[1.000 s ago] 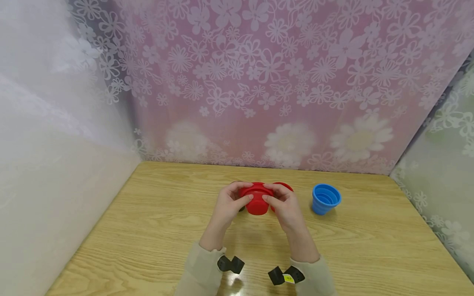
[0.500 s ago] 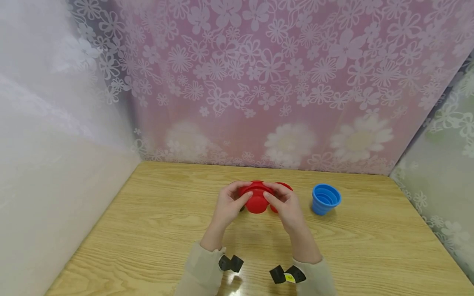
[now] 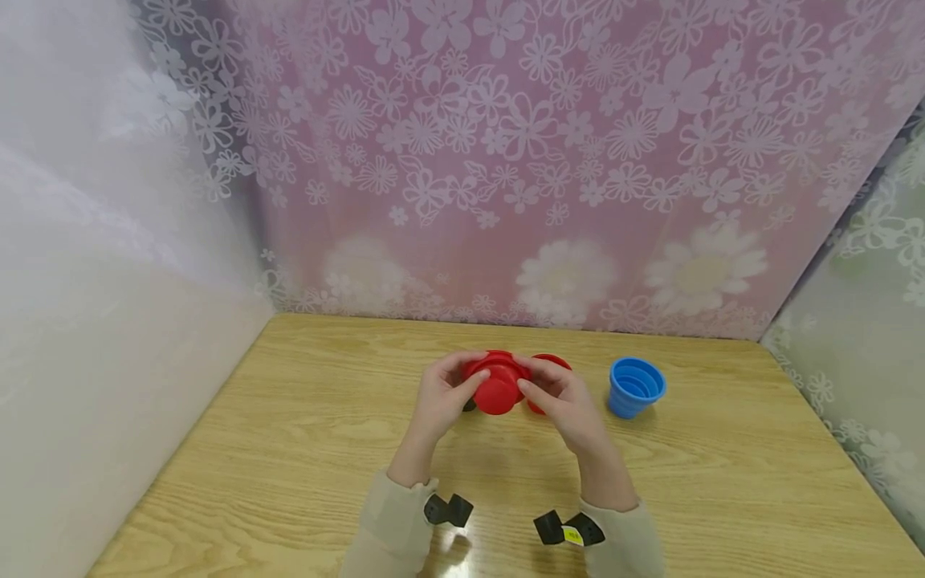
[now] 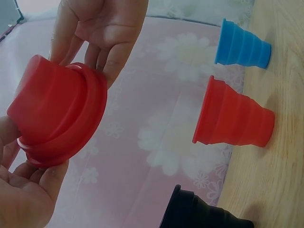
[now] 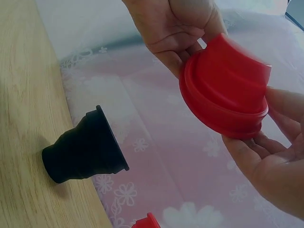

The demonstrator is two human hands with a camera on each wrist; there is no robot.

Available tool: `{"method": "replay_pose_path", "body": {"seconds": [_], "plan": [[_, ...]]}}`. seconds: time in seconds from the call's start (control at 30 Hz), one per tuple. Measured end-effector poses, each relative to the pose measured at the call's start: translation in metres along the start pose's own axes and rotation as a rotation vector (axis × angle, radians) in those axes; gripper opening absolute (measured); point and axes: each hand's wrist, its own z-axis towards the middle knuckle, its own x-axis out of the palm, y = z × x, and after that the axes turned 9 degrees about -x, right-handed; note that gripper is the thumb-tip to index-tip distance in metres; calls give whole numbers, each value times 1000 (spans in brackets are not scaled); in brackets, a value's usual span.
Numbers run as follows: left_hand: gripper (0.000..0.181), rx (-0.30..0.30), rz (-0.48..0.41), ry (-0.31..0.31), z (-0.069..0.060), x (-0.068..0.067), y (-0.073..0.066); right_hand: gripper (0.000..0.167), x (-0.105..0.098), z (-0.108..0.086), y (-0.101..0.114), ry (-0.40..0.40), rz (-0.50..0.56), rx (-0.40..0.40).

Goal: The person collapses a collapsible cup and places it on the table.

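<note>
A red collapsible cup (image 3: 496, 393) is held above the table between both hands, its base tilted toward the head camera. My left hand (image 3: 442, 395) pinches its left side and my right hand (image 3: 567, 408) its right, thumbs low and fingers by the rim. Both wrist views show the cup's wall (image 4: 54, 102) partly folded down near the rim. Behind the hands, a second red cup (image 4: 235, 114) and a black cup (image 5: 85, 147) stand upright; in the head view the hands and held cup hide most of them.
A blue collapsible cup (image 3: 634, 389) stands upright on the wooden table (image 3: 289, 449), to the right of the hands. A pink floral curtain (image 3: 462, 201) hangs behind the table, with pale sheets at both sides.
The held red cup has tipped so its base faces the head camera more, and looks shorter. It has shifted slightly left and up. The right forearm has swung a little to the right.
</note>
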Motion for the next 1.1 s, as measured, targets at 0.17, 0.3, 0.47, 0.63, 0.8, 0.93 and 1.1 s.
{"method": "replay_pose_path", "body": {"seconds": [0.17, 0.3, 0.47, 0.63, 0.8, 0.93, 1.1], "plan": [[24, -14, 3, -1, 0, 0, 0, 34, 4, 1, -2, -32, 6, -17], [24, -29, 14, -2, 0, 1, -1, 32, 6, 1, -3, -60, 13, -24], [23, -25, 11, -2, 0, 1, 0, 30, 9, 2, -4, -81, 22, -34], [22, -3, 14, 10, 1, 1, 2, 28, 12, 2, -3, -117, -2, 1], [21, 3, 15, 21, 1, 1, 4, 28, 15, 2, -2, -158, -37, 42], [21, -19, 8, 14, 1, 0, 4, 27, 17, 2, -1, -169, -42, 40], [22, -55, 5, 1, 2, 0, 5, 26, 17, 3, -2, -190, -48, 27]]}}
